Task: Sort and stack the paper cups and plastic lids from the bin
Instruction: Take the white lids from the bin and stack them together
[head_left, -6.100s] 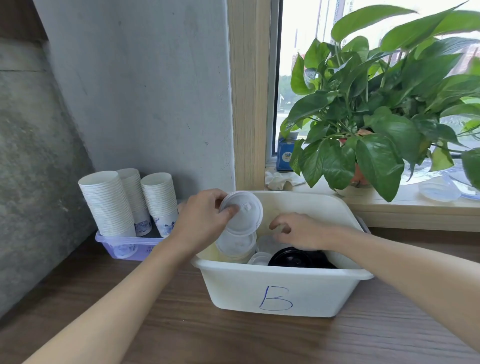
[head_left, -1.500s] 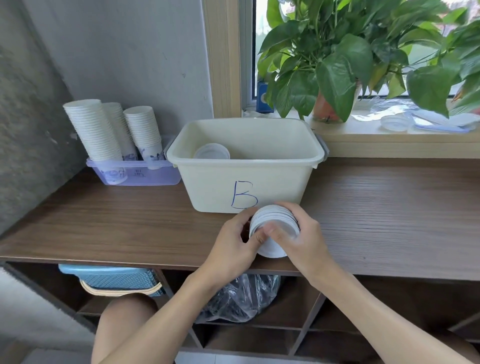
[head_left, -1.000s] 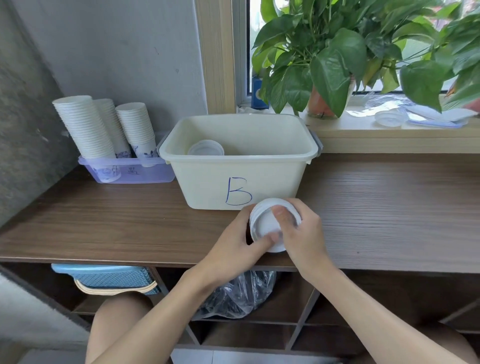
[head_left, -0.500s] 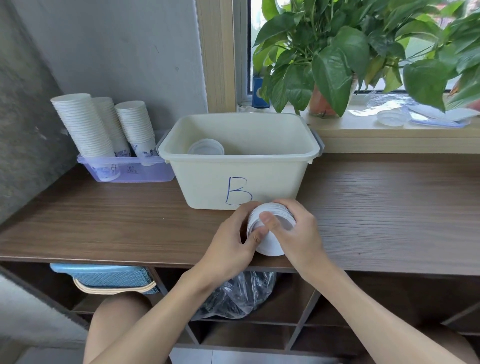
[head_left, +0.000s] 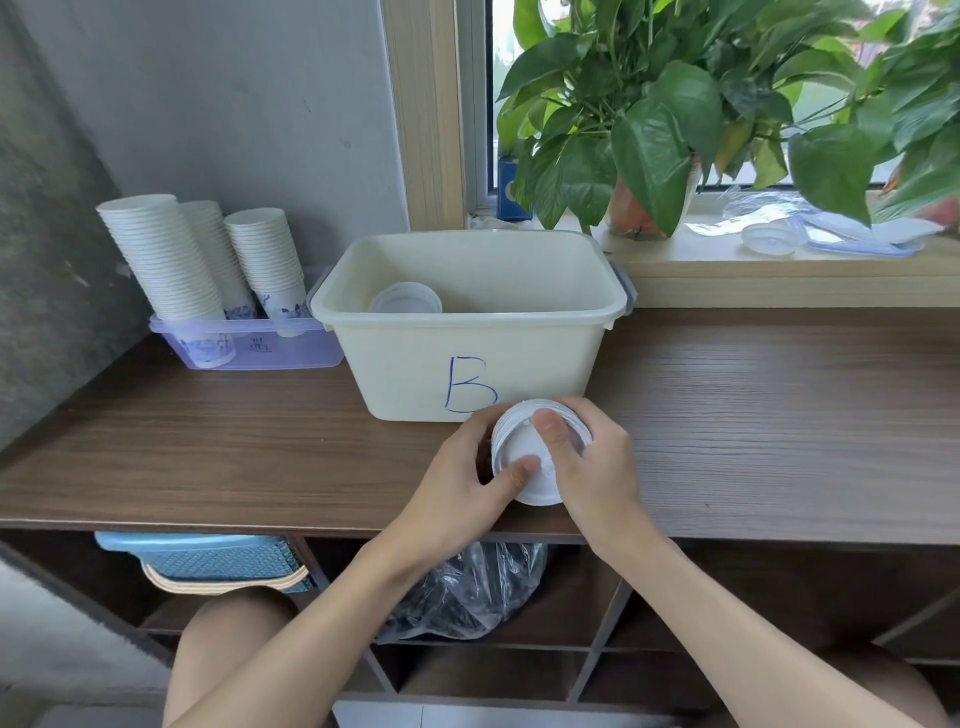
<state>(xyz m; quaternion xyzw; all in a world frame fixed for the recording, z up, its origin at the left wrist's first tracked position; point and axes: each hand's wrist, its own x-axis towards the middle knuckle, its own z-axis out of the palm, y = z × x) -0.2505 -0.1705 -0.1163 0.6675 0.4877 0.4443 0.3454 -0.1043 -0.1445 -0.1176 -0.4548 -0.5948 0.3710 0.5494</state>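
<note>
Left hand and right hand together clasp a stack of white plastic lids, tilted so its flat face looks toward the camera, above the front edge of the wooden surface; the left thumb lies on the face at 7 o'clock, the right thumb at 12 o'clock. A dark object seems wedged behind the stack at 9 o'clock, though it is too hidden to identify. Just beyond, at 12 o'clock, stands the cream bin marked "B", with another lid stack in its left side. At 10 o'clock, three paper cup stacks stand in a lilac tray. A potted plant occupies the windowsill at 1 o'clock.
</note>
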